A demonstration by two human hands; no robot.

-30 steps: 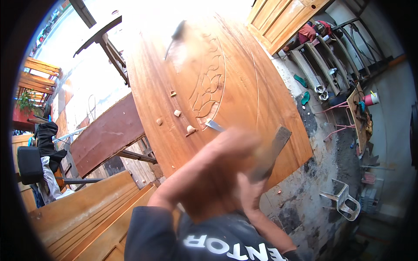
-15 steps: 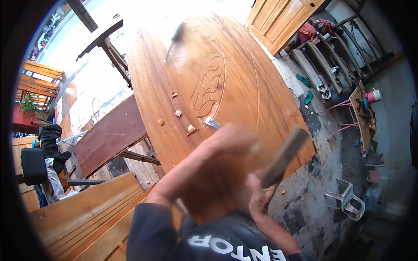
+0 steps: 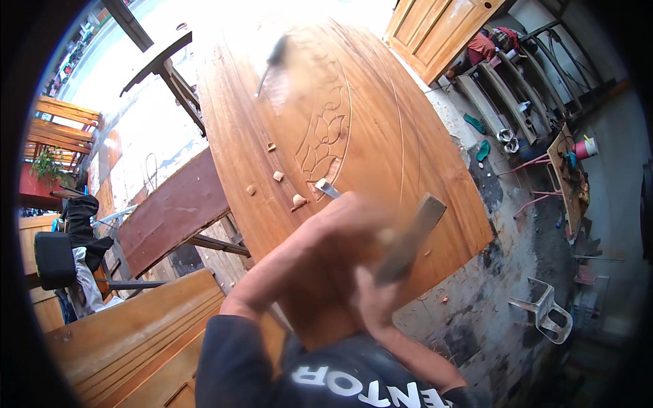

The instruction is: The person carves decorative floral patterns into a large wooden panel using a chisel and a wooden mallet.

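Note:
A wooden panel (image 3: 435, 177), carved with a lotus-like flower and leafy curves inside an oval line, lies in front of me. My left hand (image 3: 354, 221) is closed around a chisel (image 3: 330, 191), its metal blade resting on the lower end of the carving. A small pale chip sits at the blade's tip. In my right hand (image 3: 376, 299) is a wooden mallet (image 3: 420, 234), a flat block, held close beside the chisel's handle. Both hands are partly smeared by motion, and my left hand hides most of the handle.
Several wood chips (image 3: 299, 200) lie left of the carving. A dark-headed brush-like tool (image 3: 277, 51) rests farther up the panel. To the left are a brown board (image 3: 173, 211) and another panelled door (image 3: 146, 326). A white plastic chair (image 3: 547, 313) and green slippers (image 3: 483, 150) are on the floor at right.
The mallet and my right hand have swung left toward the chisel's handle. The chisel tip has shifted slightly up and left, with a chip now at its edge.

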